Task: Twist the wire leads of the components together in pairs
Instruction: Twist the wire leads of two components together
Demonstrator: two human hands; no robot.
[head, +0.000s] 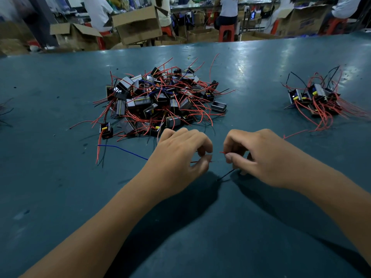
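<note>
left hand pinches red lead | right hand pinches red wire | component pile beyond

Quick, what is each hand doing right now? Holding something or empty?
Left hand: fingers curled, pinching a thin red wire lead.
Right hand: fingers curled, pinching another red wire end; a black lead sticks out below it.

Both forearms are bare to the frame edge, the left hand and right hand without gloves.
</note>
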